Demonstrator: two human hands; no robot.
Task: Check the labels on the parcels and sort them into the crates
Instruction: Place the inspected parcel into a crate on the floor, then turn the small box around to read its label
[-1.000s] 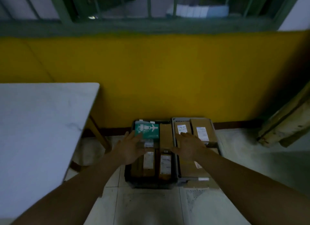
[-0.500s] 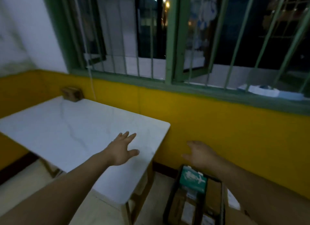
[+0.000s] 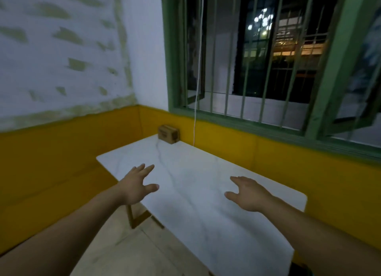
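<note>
no crate shows in my view now; the one task item i can see is a small brown cardboard parcel (image 3: 168, 134) at the far end of the white marble-look table (image 3: 206, 203), close to the corner where the yellow walls meet, just left of a thin white cord (image 3: 195, 129) that hangs from the window. whether it carries a label i cannot tell at this range.

my left hand (image 3: 136, 186) hovers over the table's near left edge, fingers spread and straight, holding nothing. my right hand (image 3: 247, 194) hangs over the middle of the tabletop, fingers loosely extended, also holding nothing. i cannot tell whether either palm touches the surface.

the tabletop is pale with faint grey veins and stands on a wooden frame (image 3: 137, 218), visible under the near left edge. the floor (image 3: 123, 251) beneath is beige tile. the walls are yellow below and white above, the left one with patchy, peeling paint (image 3: 61, 49). a green-framed window with vertical bars (image 3: 257, 59) fills the upper right, with night lights outside.

half a second ago the dark crate of parcels, with its green airplane-marked packet, sat at the bottom right under my right hand; it is gone from the frame now. the view has swung left and up, the table has come to the centre, and the parcel at the far end appears larger and closer.
</note>
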